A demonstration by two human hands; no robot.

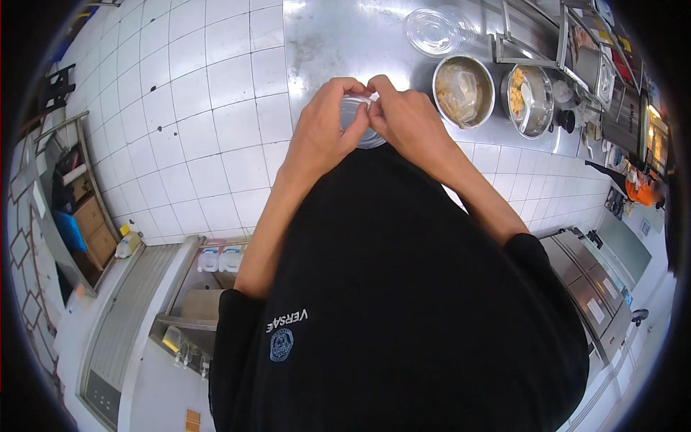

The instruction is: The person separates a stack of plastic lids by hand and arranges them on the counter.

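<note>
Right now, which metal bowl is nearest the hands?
The left bowl in view, beside the right hand; the other bowl, holding yellow chunks, sits farther right.

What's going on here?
Someone in a black shirt has both hands on a clear tub, left hand and right hand meeting at its rim, by the near edge of a steel table. Can't tell if the tub rests on it. To the right are two metal bowls, one with a plastic bag, the other with yellowish chunks and a white spoon. Clear lids lie beyond.
</note>
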